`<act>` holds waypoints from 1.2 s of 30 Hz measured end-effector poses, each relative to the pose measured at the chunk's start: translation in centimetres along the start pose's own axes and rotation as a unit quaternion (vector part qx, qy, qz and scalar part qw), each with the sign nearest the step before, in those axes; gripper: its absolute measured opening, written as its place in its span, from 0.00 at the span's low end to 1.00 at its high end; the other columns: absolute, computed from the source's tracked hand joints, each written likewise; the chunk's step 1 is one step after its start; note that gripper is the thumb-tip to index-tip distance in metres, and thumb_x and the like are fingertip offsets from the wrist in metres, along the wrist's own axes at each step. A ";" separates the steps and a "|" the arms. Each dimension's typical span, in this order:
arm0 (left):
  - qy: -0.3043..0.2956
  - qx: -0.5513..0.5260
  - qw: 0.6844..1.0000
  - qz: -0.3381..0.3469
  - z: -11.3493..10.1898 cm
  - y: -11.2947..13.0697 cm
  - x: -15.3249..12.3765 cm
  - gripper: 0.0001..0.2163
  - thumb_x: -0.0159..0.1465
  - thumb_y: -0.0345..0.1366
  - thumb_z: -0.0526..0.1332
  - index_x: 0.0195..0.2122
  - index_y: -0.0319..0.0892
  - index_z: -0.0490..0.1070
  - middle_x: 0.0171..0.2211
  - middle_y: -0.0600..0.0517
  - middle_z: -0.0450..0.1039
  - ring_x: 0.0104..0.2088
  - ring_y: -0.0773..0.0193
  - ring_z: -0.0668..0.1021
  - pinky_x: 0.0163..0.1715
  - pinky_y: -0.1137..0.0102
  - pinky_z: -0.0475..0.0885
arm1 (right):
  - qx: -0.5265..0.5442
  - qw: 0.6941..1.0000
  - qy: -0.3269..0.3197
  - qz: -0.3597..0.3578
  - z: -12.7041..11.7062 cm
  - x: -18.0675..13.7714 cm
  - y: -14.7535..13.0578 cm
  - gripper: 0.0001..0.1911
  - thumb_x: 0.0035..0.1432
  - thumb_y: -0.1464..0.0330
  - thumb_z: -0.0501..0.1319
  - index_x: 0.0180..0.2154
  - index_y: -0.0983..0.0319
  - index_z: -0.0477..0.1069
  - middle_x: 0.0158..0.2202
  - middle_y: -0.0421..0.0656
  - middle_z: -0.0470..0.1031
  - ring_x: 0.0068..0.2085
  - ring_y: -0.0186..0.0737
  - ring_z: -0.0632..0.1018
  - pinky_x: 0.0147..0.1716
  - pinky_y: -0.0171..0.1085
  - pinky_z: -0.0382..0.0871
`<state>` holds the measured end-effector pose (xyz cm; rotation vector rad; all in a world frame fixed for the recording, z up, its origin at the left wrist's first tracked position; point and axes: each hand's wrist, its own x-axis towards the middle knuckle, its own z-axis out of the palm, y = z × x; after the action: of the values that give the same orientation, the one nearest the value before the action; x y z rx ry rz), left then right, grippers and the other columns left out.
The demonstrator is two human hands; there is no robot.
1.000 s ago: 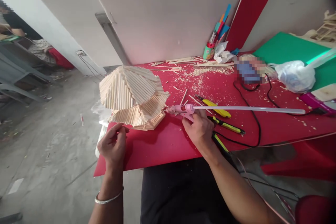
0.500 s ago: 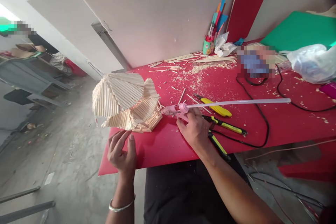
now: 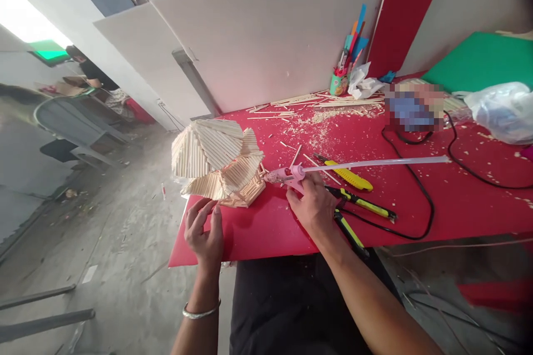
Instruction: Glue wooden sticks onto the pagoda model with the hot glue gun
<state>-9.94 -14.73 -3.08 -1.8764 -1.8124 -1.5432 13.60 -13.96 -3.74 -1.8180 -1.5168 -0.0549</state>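
Note:
A model house made of pale wooden sticks [image 3: 219, 161] stands at the left corner of the red table [image 3: 266, 227]. My left hand [image 3: 204, 230] hovers just below it, fingers stretched out and slightly curled, holding nothing I can see. My right hand [image 3: 312, 205] is closed on a pink glue gun [image 3: 289, 176], whose nozzle points at the model's right side. A long clear glue stick [image 3: 375, 163] juts out of the gun's back toward the right.
Yellow-handled cutters [image 3: 347, 175] and pliers [image 3: 362, 202] lie right of my right hand. A black cable [image 3: 425, 199] loops across the table. Loose sticks and sawdust [image 3: 320, 113] lie by the white board. A cup of tools [image 3: 343, 77], a plastic bag [image 3: 499, 111] and a green mat [image 3: 470, 61] sit behind.
My left hand has opened from a curled pose and shifted right, nearer the model's base. The glue gun stays at the model's right side. The view has swung.

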 end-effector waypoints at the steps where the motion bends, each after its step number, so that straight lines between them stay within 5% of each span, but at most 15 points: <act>1: 0.001 -0.005 1.000 -0.007 0.0 0.0 0.0 0.07 0.63 0.35 0.61 0.38 0.44 0.78 0.41 0.48 0.77 0.42 0.59 0.78 0.42 0.62 0.74 | 0.001 1.000 0.004 -0.002 0.0 0.0 0.2 0.11 0.56 0.64 0.60 0.40 0.61 0.73 0.38 0.44 0.75 0.29 0.33 0.73 0.25 0.34 0.57; 10: 0.006 -0.062 0.996 -0.063 0.2 0.5 -0.1 0.07 0.63 0.36 0.61 0.38 0.43 0.79 0.41 0.47 0.77 0.42 0.60 0.79 0.35 0.67 0.76 | -0.022 0.997 0.074 -0.020 -1.3 0.2 1.1 0.20 0.59 0.57 0.59 0.45 0.65 0.72 0.35 0.48 0.77 0.35 0.41 0.75 0.32 0.36 0.65; 18: 0.005 -0.069 0.994 -0.082 0.1 0.8 0.0 0.08 0.64 0.37 0.61 0.38 0.43 0.79 0.40 0.47 0.77 0.41 0.60 0.79 0.34 0.68 0.76 | 0.009 0.999 0.024 -0.036 -3.3 1.5 1.5 0.27 0.59 0.48 0.57 0.45 0.66 0.71 0.34 0.50 0.74 0.35 0.45 0.74 0.32 0.39 0.66; 23: 0.023 -0.083 0.991 -0.106 0.3 0.9 0.2 0.08 0.63 0.38 0.62 0.36 0.43 0.79 0.39 0.48 0.77 0.40 0.61 0.78 0.32 0.70 0.75 | 0.062 0.997 0.012 -0.038 -3.7 1.8 1.4 0.21 0.65 0.55 0.52 0.43 0.66 0.71 0.35 0.50 0.75 0.36 0.44 0.74 0.35 0.39 0.65; 32: 0.013 -0.124 0.975 -0.183 0.7 0.1 0.3 0.09 0.62 0.40 0.62 0.38 0.42 0.79 0.45 0.47 0.76 0.44 0.59 0.78 0.32 0.70 0.75 | -0.070 0.996 -0.019 -0.053 -4.6 3.3 0.6 0.16 0.66 0.61 0.52 0.49 0.64 0.68 0.41 0.49 0.77 0.39 0.43 0.76 0.31 0.37 0.58; 36: 0.007 -0.129 0.975 -0.183 0.7 0.1 0.3 0.10 0.62 0.42 0.62 0.39 0.42 0.78 0.45 0.47 0.75 0.44 0.59 0.78 0.32 0.70 0.75 | -0.095 0.993 -0.040 -0.049 -4.3 4.0 0.3 0.21 0.62 0.55 0.58 0.49 0.63 0.68 0.42 0.47 0.76 0.38 0.42 0.76 0.29 0.37 0.54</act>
<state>-9.55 -14.08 -3.11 -1.6870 -2.1355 -1.9905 16.80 -13.08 1.04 -1.9109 -1.7074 -0.1808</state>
